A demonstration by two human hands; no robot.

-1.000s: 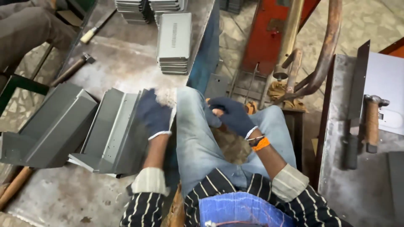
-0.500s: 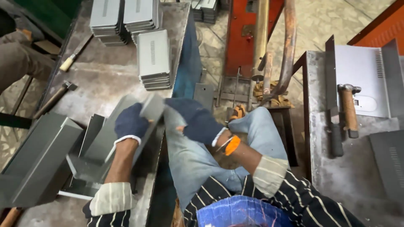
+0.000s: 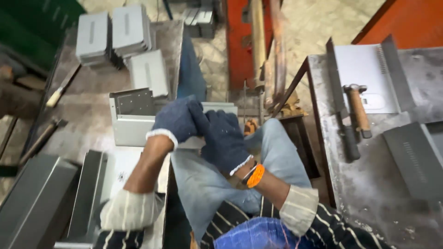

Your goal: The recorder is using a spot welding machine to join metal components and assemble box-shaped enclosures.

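Both gloved hands are closed on one bent sheet-metal panel [image 3: 138, 121], a pale grey piece with a turned-up flange that is lifted over the person's lap, between the left tabletop [image 3: 87, 115] and the knees. The left hand [image 3: 177, 121] clamps the panel's right end from above, and the right hand [image 3: 224, 140] closes on the same end just beside it, the two gloves touching; the fingers hide the edge they grasp, so whether they are bending it or only steadying it is hard to tell. Judging by how things lie, the work looks to be in mid-run: three neat stacks of flat grey plates [image 3: 113, 32] sit at the far end of the left tabletop, while darker folded panels [image 3: 41, 203] lie near the person's left elbow, and the one in hand is apart from both groups, so it seems to be a piece under handling rather than one put away. A hammer [image 3: 357, 108] lies untouched on the right tabletop [image 3: 369, 184], next to a long dark bar [image 3: 341, 110] and a white perforated sheet [image 3: 364, 78]; another hammer [image 3: 62, 87] rests on the left tabletop, well apart from the hands.
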